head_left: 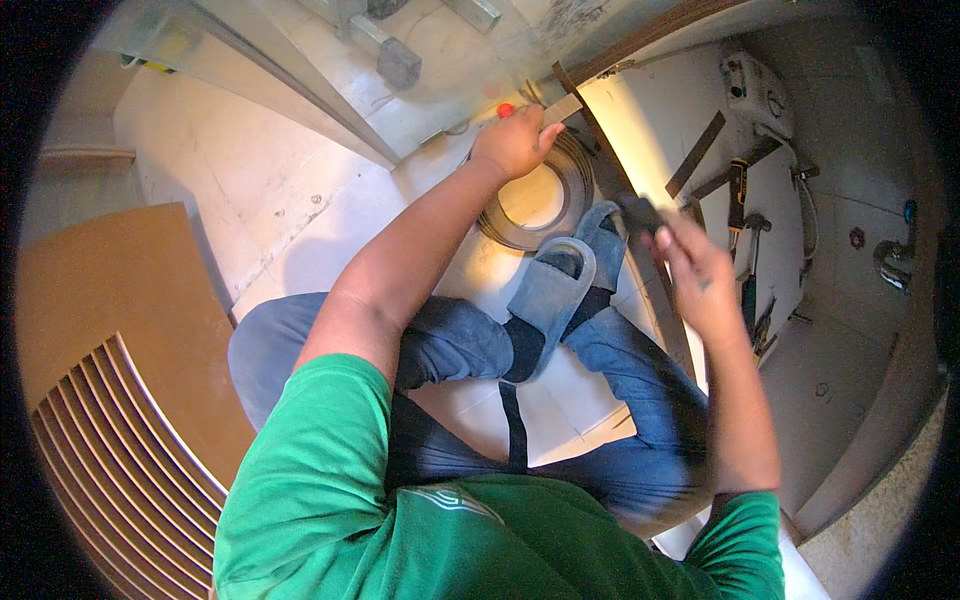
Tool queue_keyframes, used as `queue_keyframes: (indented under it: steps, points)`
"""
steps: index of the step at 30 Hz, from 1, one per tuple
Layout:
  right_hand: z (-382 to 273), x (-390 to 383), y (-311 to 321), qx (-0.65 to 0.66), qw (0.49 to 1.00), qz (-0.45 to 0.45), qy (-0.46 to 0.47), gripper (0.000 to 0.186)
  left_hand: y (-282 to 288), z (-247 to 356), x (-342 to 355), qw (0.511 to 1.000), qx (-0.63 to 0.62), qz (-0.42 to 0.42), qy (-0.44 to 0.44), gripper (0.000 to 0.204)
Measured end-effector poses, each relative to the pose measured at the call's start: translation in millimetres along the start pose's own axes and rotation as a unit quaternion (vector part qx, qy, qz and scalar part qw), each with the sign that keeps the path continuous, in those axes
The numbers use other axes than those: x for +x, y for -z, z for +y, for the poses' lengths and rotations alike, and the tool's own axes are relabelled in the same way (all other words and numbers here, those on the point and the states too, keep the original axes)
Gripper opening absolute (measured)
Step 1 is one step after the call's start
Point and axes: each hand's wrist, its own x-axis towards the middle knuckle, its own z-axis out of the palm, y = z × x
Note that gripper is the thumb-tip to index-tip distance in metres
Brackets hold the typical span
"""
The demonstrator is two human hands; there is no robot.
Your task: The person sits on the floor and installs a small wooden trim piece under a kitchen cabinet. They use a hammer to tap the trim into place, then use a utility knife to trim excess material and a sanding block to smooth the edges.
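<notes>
My left hand [515, 142], at the upper middle, is closed around a short light-brown flat strip [563, 109] whose end sticks out to the right. A small red round thing [505, 110] shows beside its knuckles. Under that hand lies a coil of brown banding [497, 225] on the floor. To the right, my right hand [695, 265] grips a dark blocky tool [642, 214]; blur hides its exact kind. It is close to a dark brown strip [612, 160] running along the edge of a white cabinet panel [640, 110].
A black-and-orange screwdriver [738, 195], a hammer [757, 225] and other tools lie on the white panel at right. Beyond are a white boxy device [750, 88] and a tap [893, 265]. Sandalled feet [553, 290] sit between my arms. A brown slatted panel [130, 300] lies left; glass [300, 90] stands ahead.
</notes>
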Motion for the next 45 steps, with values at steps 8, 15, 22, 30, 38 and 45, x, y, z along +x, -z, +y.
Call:
queue_keyframes:
  steps: [8,15,22,30,38,45]
  points:
    - [-40,3,-3,0.005,0.998,0.006,0.066,0.027,2,1,0,1.0,-0.022,-0.001,-0.01,0.049]
    - [3,-62,-22,0.043,0.993,-0.017,-0.108,0.032,1,-2,5,0.999,-0.031,-0.008,-0.02,0.049]
    - [31,-94,-37,0.118,0.984,0.007,-0.135,0.028,0,-9,13,0.996,-0.065,-0.046,-0.038,0.05]
    - [25,-98,-41,0.111,0.985,-0.011,-0.133,0.028,2,-10,14,0.995,-0.066,-0.061,-0.037,0.051]
    - [35,-108,-43,0.095,0.983,-0.016,-0.157,0.029,15,-21,-23,0.939,0.064,-0.295,-0.165,0.047]
    - [37,-113,-57,0.114,0.984,-0.031,-0.131,0.028,29,-27,-63,0.894,0.234,-0.325,-0.2,0.038]
